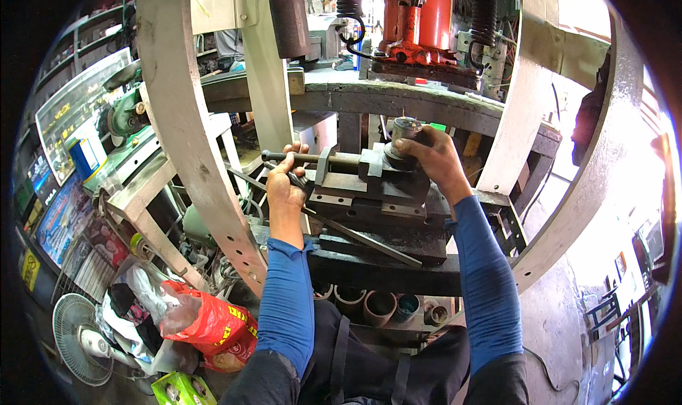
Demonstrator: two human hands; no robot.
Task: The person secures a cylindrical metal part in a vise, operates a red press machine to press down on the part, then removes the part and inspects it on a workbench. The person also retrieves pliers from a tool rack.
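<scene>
While the left hand (pixel 286 188) curls round the outer end of a screw rod (pixel 341 160), the right hand (pixel 442 156) grips an upright metal cylinder (pixel 408 129), so the two hands are well apart, each closed on its own piece. The cylinder stands just left of the right palm, its top showing above the thumb; the thumb and the wider ring round its foot hide how it is seated. From the left hand the rod runs rightward through an upright plate (pixel 324 166) into a dark vise (pixel 401 192), which sits between the hands and reaches below the right one. A dark piece also shows against the left palm, too hidden to name. Passing behind the left wrist, a flat metal bar (pixel 369 239) slants down to a spot below the right hand; whether the left hand touches it, I cannot tell. Above the right hand hangs a red hydraulic jack (pixel 437 14), with a coil spring (pixel 484 14) on its right side, and white frame posts (pixel 192 135) rise on the outer side of each hand. Beyond both hands lies a table (pixel 341 85). Below them, nearer the body, is a row of short pipe sections (pixel 380 307). Down and left of the left hand are a red plastic bag (pixel 213 327) and, farther out, a fan (pixel 84 339)
</scene>
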